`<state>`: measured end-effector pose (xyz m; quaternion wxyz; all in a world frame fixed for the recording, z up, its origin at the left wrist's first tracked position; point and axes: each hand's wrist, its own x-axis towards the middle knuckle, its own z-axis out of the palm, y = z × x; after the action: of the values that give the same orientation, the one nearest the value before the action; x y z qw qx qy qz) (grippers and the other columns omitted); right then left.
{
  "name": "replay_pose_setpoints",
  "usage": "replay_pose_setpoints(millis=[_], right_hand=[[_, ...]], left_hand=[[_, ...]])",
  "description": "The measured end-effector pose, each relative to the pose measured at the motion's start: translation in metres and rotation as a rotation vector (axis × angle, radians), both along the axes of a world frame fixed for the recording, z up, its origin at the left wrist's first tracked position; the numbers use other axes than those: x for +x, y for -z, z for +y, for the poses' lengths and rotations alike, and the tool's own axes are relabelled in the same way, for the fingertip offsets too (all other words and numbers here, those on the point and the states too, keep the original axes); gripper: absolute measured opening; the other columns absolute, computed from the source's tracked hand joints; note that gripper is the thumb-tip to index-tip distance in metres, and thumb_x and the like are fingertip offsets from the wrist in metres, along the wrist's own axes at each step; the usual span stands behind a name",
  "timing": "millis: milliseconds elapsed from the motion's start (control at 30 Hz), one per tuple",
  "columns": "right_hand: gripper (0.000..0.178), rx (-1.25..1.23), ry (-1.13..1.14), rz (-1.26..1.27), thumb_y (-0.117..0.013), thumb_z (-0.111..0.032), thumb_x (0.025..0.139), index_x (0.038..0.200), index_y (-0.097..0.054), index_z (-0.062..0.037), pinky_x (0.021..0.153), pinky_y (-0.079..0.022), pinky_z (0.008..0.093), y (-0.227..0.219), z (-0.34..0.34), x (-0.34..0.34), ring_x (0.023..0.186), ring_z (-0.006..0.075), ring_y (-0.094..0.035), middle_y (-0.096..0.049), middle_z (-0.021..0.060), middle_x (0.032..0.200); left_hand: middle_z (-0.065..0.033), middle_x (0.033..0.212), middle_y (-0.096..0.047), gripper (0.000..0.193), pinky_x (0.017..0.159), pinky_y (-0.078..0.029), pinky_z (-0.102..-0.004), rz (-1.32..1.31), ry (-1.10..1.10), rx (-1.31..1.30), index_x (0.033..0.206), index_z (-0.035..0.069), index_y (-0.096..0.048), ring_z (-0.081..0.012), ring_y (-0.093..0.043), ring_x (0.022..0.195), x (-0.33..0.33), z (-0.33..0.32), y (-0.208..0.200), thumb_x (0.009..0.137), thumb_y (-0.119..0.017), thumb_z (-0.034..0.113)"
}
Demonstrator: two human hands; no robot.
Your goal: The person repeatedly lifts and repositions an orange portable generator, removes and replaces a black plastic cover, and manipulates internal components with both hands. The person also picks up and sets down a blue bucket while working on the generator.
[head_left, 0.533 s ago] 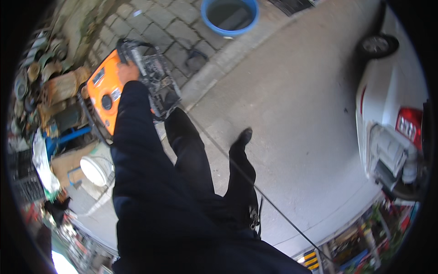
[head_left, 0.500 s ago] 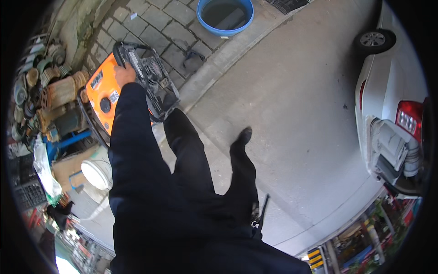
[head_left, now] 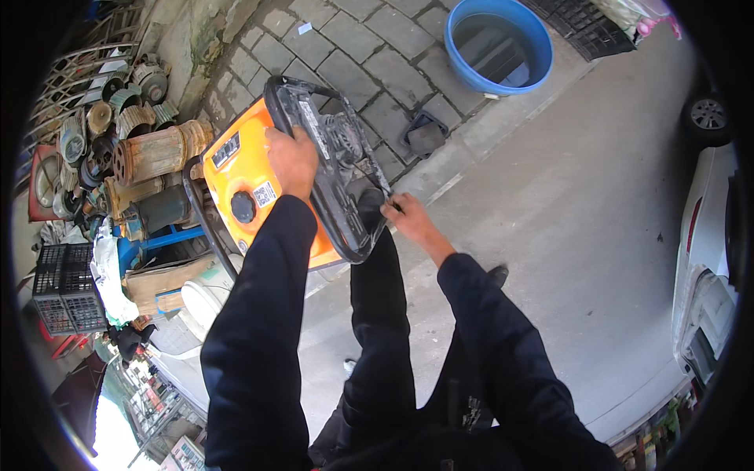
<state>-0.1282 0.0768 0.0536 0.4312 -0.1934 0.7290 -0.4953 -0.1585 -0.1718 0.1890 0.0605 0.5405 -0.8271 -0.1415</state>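
A portable generator [head_left: 255, 149] with an orange tank, a black cap and a black tube frame stands tilted in front of me. My left hand [head_left: 292, 162] rests against the tank's edge, its fingers closed on the black frame bar. At the machine's right side, my right hand [head_left: 407, 216] has its fingers pinched around something small and dark beside the frame; what it is I cannot make out. The engine parts [head_left: 342, 137] show inside the frame between my two hands. My foot is partly hidden by the frame's lower corner.
A blue tub [head_left: 455, 55] of water stands ahead on the paving, near a black tray [head_left: 426, 133] and a black crate [head_left: 581, 27]. Old motor parts [head_left: 153, 153] and black crates [head_left: 67, 286] are piled at left. A white car [head_left: 707, 235] is at right.
My right hand has come into view and reached the generator's right side. My left hand stays on the frame. The view has shifted, so the generator appears farther right.
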Motion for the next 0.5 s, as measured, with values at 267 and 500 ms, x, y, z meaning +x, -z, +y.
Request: replay_pose_setpoints(millis=[267,500], right_hand=[[0.066,-0.106,-0.092,0.305,-0.070,-0.015,0.089,0.151,-0.046,-0.0182,0.111,-0.047,0.0450,0.058,-0.083,0.021,0.134,0.0453,-0.050,-0.039,0.0261,0.155],[0.073,-0.137,-0.216,0.191,-0.078,-0.004,0.077,0.145,-0.051,-0.0147,0.100,-0.054,0.0474,0.027,-0.072,0.013,0.122,0.0484,-0.058,-0.034,0.0268,0.155]], left_hand=[[-0.0406,0.096,-0.066,0.039,0.085,-0.051,-0.0591,0.015,-0.006,0.035,0.113,-0.010,-0.044,-0.0571,-0.065,0.091,-0.002,0.000,-0.001,0.099,-0.056,0.025],[-0.0405,0.091,-0.066,0.036,0.082,-0.052,-0.0605,0.029,-0.006,0.067,0.112,-0.007,-0.043,-0.0557,-0.066,0.089,-0.002,0.001,-0.006,0.100,-0.055,0.025]])
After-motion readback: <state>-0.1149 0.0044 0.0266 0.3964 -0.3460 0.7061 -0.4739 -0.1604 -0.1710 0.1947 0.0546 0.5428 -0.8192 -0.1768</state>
